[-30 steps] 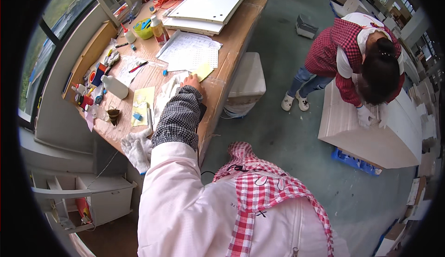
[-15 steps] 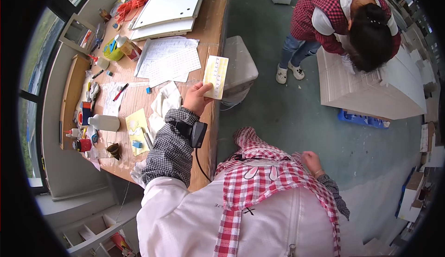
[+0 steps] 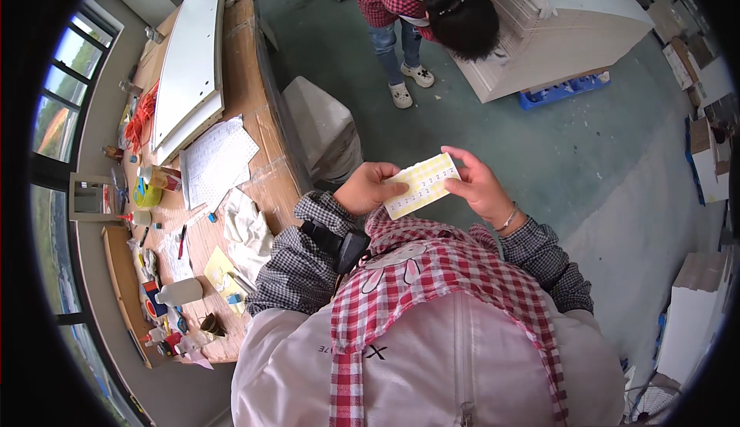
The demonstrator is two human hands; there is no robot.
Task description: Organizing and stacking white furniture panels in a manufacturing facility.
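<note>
A small yellow-and-white sticker sheet [image 3: 422,184] with rows of printed marks is held in front of my apron, tilted up to the right. My left hand [image 3: 371,189] pinches its left end, thumb on top and fingers behind. At the other end is my right hand [image 3: 482,189]; its thumb lies on the right edge and the index finger reaches along the upper corner. Fingertips behind the sheet are hidden.
On my left is a workbench [image 3: 258,130] with white panels [image 3: 189,65], papers [image 3: 216,165], a white cloth [image 3: 247,230] and a white bottle [image 3: 179,292]. A covered bin [image 3: 320,122] stands beside it. Ahead, a co-worker [image 3: 393,3] bends over stacked boards [image 3: 539,49].
The sticker sheet has come from beside the bench to in front of my body in my left hand. My right hand has risen to its right end. My view has turned right.
</note>
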